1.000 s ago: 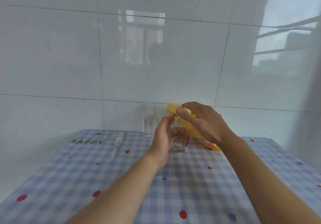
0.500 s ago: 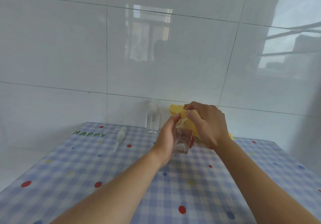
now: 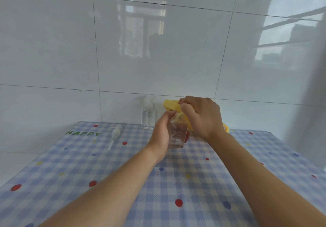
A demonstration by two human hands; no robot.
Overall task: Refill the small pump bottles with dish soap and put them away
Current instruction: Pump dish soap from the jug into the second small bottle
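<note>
The small clear bottle [image 3: 178,136] is upright near the middle of the desk [image 3: 194,182], held by the left hand [image 3: 161,133], whose fingers [image 3: 170,114] are curled round its left side with the thumb up by the open neck; whether its base touches the desk cannot be told. The right hand [image 3: 202,117] grips the yellow dish soap bottle [image 3: 172,105], fingers wrapped over it, and holds it tipped so its mouth meets the neck of the clear bottle. This hand hides most of the yellow bottle; only its end above the left thumb and a yellow-orange strip past the right wrist show. Behind the left hand, close to the tiled wall [image 3: 70,50], a second clear pump bottle [image 3: 149,119] stands with its pump on. To the left of it a loose white pump head [image 3: 115,133] with its tube lies flat on the blue checked cloth [image 3: 53,174], beside the green word "HAPPY" [image 3: 84,133], well apart from both hands.
</note>
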